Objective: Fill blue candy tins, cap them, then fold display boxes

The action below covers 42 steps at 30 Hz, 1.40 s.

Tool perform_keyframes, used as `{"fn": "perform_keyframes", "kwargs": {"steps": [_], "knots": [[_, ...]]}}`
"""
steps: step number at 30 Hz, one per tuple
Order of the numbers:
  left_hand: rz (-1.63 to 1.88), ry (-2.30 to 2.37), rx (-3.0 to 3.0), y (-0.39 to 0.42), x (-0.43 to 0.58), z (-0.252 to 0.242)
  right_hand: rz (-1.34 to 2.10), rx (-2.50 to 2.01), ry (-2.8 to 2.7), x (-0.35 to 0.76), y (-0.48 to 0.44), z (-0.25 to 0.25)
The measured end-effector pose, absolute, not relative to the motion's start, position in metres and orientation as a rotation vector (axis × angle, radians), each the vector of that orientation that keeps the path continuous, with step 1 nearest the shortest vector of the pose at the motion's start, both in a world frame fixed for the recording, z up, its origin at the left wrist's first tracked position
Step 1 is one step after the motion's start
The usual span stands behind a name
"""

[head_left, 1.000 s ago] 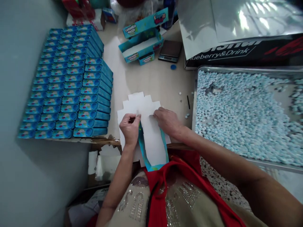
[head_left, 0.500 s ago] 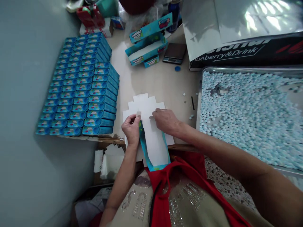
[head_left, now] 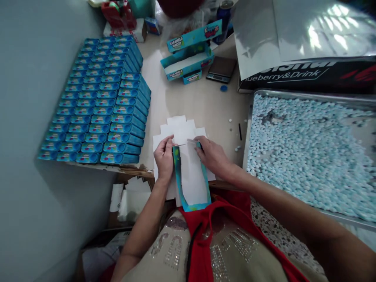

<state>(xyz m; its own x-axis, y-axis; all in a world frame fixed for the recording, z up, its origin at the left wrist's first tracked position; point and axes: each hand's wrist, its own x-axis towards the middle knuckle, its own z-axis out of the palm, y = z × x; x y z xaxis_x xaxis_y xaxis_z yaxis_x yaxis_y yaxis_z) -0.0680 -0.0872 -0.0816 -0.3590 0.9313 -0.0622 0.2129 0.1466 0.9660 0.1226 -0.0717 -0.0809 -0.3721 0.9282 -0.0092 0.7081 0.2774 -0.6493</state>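
A partly folded cardboard box (head_left: 194,178), white inside with blue-green edges, lies in front of me with its near end against my apron. My left hand (head_left: 163,159) is closed on its far left corner, thumb and fingers pinching a flap. At the far right corner my right hand (head_left: 214,156) pinches another flap, its fingertips partly hidden. Both flaps stick inward across the far end, a gap between them. Under the box lie flat white cardboard blanks (head_left: 177,126) with stepped edges.
Rows of blue boxes (head_left: 96,105) fill the left of the table. Farther back stand blue display boxes (head_left: 188,70) and a small scale (head_left: 221,69). A metal tray (head_left: 249,129) of pale blue candies lies at right, before a black carton (head_left: 293,76). A few loose candies (head_left: 237,149) lie beside it.
My right hand has shifted slightly right, onto the box's far right corner. The flaps at both far corners now point inward. The view has shifted a little.
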Motion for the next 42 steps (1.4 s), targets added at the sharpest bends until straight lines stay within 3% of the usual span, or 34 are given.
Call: {"fn": "perform_keyframes", "kwargs": {"steps": [9,17,24,29,35,42], "knots": [[1.216,1.863,0.958,-0.078,-0.068,-0.088,0.744,-1.542,-2.243,0.124,-0.077,-0.074],[0.984,1.435,0.954,-0.053,-0.078,-0.076,0.721,-1.555,-2.377,0.119,-0.075,-0.065],[0.841,1.393,1.644,-0.071,-0.099,-0.066,0.749,-1.615,-2.273,0.122,-0.076,-0.079],[0.809,1.385,1.799,-0.087,-0.111,-0.074,0.865,-1.679,-2.157,0.128,-0.075,-0.075],[0.919,1.501,1.595,-0.085,-0.098,-0.068,1.11,-1.294,-2.31,0.152,-0.044,-0.046],[0.554,1.501,1.626,-0.048,-0.106,-0.059,0.868,-1.408,-2.889,0.118,-0.004,-0.018]]}}
